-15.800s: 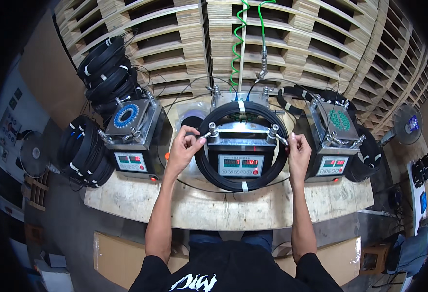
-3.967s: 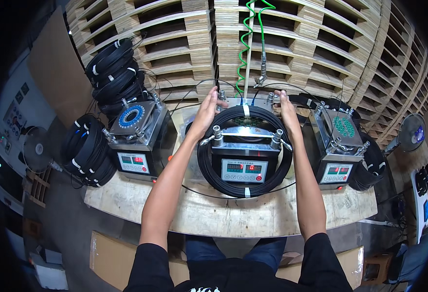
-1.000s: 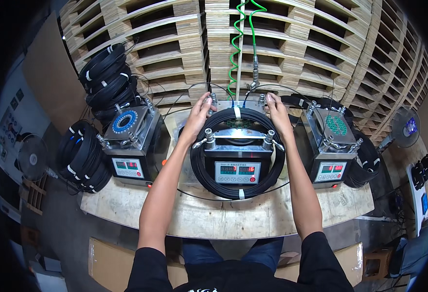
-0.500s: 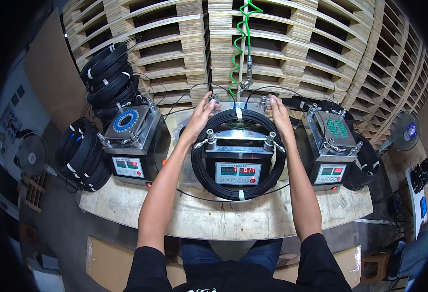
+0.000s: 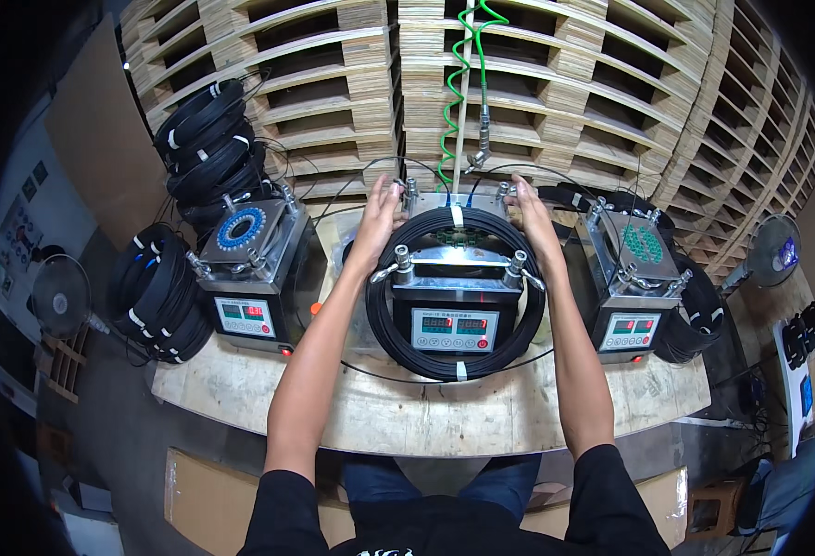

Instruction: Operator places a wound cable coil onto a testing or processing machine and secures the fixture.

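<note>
Bright mid-frame, black corners. Glare on plate (image 5: pixel 458 255) near centre. Table (image 5: pixel 417 417) lit at 6 o'clock, floor (image 5: pixel 185 422) dim at 8. Pallets (image 5: pixel 551 79) bow at 12.

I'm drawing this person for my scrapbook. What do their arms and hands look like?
The sleeves are black, short and plain. Below them, both forearms are bare, with nothing visible around the wrists. The left hand and right hand are ungloved too.

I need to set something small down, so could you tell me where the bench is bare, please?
The bench is bare between its front edge and the black coil. Around the middle machine, between left hand and right hand, it is crowded.
</note>
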